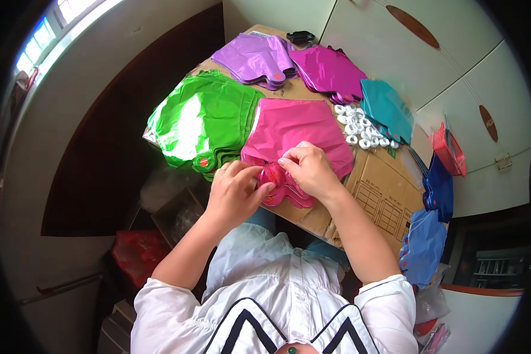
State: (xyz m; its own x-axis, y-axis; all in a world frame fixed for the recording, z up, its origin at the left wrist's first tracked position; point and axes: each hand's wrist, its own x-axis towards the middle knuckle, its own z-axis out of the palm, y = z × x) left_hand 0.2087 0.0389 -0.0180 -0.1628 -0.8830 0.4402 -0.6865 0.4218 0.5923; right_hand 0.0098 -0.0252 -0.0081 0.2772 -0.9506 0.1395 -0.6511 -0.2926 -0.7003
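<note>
Head view, hands [271, 180] pinching pink balloon [295, 133] neck, pointing bodyward

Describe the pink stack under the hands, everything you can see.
The pink stack is a pile of glossy, foil-like flat pieces, lying on the cardboard between green and teal piles. Its narrow lower end points at the person. The left hand and right hand pinch that end.

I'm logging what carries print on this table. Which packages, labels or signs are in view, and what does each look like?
Flattened cardboard box: brown, serves as the table cover, dark printed grid at the right.
Round sticker: red, on the neck of the green foil stack.
No screens or signs show.
</note>
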